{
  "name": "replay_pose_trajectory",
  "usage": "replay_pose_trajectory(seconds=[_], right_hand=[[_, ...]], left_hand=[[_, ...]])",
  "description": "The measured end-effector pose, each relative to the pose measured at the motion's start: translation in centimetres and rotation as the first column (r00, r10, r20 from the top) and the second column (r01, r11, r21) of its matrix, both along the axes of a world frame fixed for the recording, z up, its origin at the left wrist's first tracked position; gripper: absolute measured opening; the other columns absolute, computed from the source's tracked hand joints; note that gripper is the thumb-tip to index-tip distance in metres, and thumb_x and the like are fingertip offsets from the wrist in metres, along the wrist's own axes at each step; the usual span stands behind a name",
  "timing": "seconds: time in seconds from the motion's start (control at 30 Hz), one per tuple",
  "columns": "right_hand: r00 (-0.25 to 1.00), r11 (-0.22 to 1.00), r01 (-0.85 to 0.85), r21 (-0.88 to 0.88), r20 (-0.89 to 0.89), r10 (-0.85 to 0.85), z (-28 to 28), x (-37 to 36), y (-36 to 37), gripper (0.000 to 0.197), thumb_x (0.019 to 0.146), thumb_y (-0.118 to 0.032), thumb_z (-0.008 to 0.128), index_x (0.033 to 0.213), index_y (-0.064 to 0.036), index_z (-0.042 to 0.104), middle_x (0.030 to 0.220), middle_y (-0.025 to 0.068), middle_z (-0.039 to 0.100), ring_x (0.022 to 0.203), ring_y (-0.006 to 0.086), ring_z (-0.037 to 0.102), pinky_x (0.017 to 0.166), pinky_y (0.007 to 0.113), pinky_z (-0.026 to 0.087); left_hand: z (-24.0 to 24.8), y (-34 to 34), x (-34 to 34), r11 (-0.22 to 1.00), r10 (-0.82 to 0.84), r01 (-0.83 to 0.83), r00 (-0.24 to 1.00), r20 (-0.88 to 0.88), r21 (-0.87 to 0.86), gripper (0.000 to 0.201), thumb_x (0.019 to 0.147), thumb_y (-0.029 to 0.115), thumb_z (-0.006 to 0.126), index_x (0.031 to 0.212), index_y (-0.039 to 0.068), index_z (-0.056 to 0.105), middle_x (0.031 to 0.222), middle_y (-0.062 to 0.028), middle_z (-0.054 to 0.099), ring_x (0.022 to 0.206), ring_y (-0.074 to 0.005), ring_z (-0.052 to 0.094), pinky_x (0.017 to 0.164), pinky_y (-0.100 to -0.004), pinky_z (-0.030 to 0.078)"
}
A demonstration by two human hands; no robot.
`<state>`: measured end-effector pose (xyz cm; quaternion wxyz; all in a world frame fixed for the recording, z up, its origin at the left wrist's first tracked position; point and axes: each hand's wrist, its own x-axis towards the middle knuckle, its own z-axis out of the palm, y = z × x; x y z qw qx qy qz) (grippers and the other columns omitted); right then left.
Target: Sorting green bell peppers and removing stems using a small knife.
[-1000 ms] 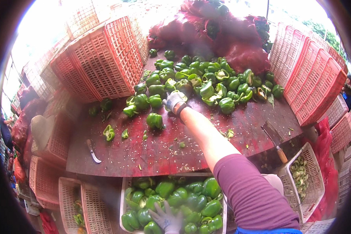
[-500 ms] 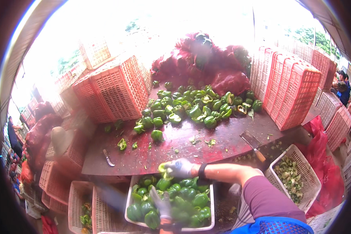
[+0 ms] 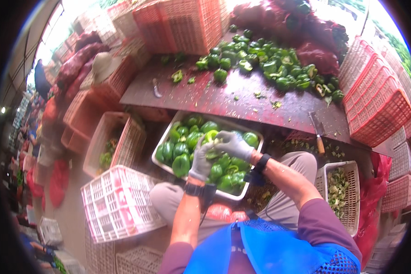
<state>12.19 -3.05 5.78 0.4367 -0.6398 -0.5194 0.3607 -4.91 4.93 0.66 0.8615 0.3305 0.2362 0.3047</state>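
My left hand [image 3: 200, 160] and my right hand [image 3: 234, 145], both in light grey gloves, meet over a white crate [image 3: 258, 142] full of whole and cut green bell peppers. Between them is a cut green bell pepper [image 3: 211, 135], its pale inner side partly showing. Fingers of both hands close round it, hiding much of it. Beneath and beside the hands, green peppers [image 3: 181, 165] fill the crate. On the table [image 3: 192, 97] beyond lies a broad pile of green peppers [image 3: 269, 66], some cut open.
A wooden-handled cleaver [image 3: 319, 139] lies at the table's near edge; a small curved knife [image 3: 156, 89] lies farther left. To the right stands a crate of pale pepper scraps [image 3: 337, 192]. An overturned white crate [image 3: 118, 203] sits by my left knee. Red crates [image 3: 376, 102] flank the table.
My view has tilted down and turned left. The right hand has brought the cut pepper from near the table edge down over the crate, and the left hand has joined it there.
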Motion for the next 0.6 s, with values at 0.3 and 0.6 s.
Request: replay_pose_trajectory(seconds=[0.3, 0.6], right_hand=[[0.845, 0.986, -0.084, -0.145, -0.535, -0.007, -1.1, -1.5, -3.1, 0.021, 0.092, -0.020, 0.073, 0.109, -0.0088, 0.068, 0.082, -0.0033, 0.062, 0.066, 0.0059, 0.055, 0.055, 0.024, 0.042], [0.776, 0.775, 0.631, -0.036, 0.056, -0.629, 8.0, 16.1, -16.5, 0.020, 0.096, -0.021, 0.064, 0.114, -0.0104, 0.065, 0.092, 0.0068, 0.064, 0.080, 0.0181, 0.060, 0.065, 0.033, 0.047]], left_hand=[[-1.9, -2.6, -0.8, 0.643, 0.171, 0.075, 0.956, -0.238, 0.763, 0.038, 0.099, 0.015, 0.058, 0.136, 0.010, 0.055, 0.118, -0.0103, 0.069, 0.100, -0.0217, 0.072, 0.079, -0.0354, 0.062], [-2.6, 5.3, -0.9, 0.498, 0.562, -0.010, 0.765, -0.314, 0.867, 0.062, 0.088, 0.013, 0.070, 0.147, 0.008, 0.051, 0.136, -0.0180, 0.060, 0.118, -0.0304, 0.063, 0.096, -0.0423, 0.055]])
